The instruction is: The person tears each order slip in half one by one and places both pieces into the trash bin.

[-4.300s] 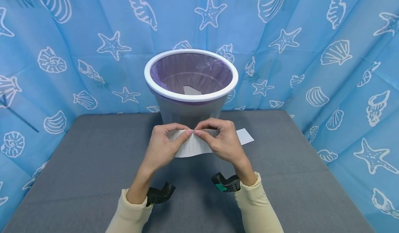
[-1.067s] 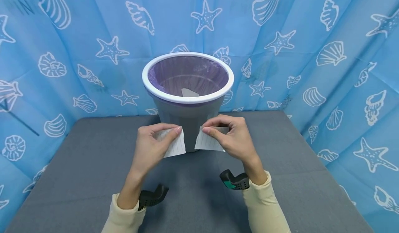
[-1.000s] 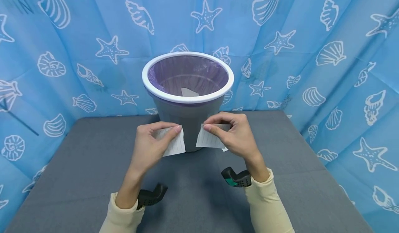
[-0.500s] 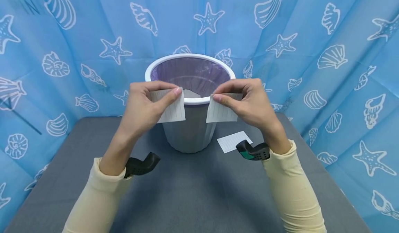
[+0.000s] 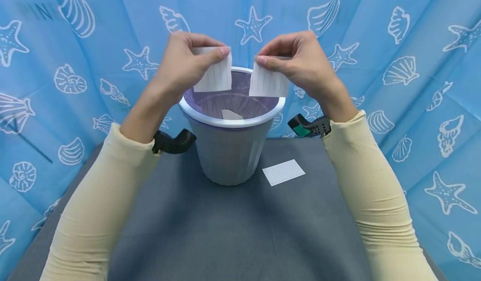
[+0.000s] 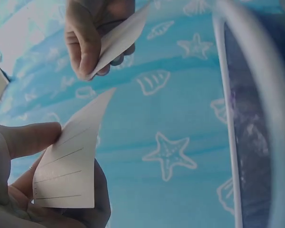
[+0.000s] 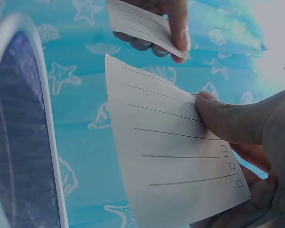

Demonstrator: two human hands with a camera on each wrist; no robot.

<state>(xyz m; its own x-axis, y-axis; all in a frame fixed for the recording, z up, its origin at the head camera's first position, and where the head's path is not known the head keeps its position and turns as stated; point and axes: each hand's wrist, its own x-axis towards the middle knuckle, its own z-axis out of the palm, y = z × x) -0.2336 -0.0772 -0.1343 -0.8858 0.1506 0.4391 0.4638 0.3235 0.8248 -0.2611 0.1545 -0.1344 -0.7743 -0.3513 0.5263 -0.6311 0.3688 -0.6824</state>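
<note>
My left hand (image 5: 184, 66) pinches a torn piece of lined paper (image 5: 215, 74) between thumb and fingers, above the left part of the bin's mouth. Opposite it, my right hand (image 5: 306, 62) pinches another torn lined piece (image 5: 268, 79) over the right part. A gap separates the two pieces. Small printed checkboxes and a ragged edge show on the right-hand piece (image 6: 121, 40) (image 7: 166, 147). Below both hands stands the grey wastebasket (image 5: 229, 155) with a white rim and a purple liner. Inside it lies a scrap of white paper (image 5: 231, 115).
A lined paper sheet (image 5: 283, 172) lies flat on the grey table (image 5: 225, 231), right of the wastebasket. Behind hangs a blue curtain (image 5: 143, 18) with white shells and starfish. Black devices (image 5: 174, 142) are strapped to both wrists.
One lined paper, first held by both hands, has been torn in two. Both hands have risen with their pieces from in front of the wastebasket to above its mouth.
</note>
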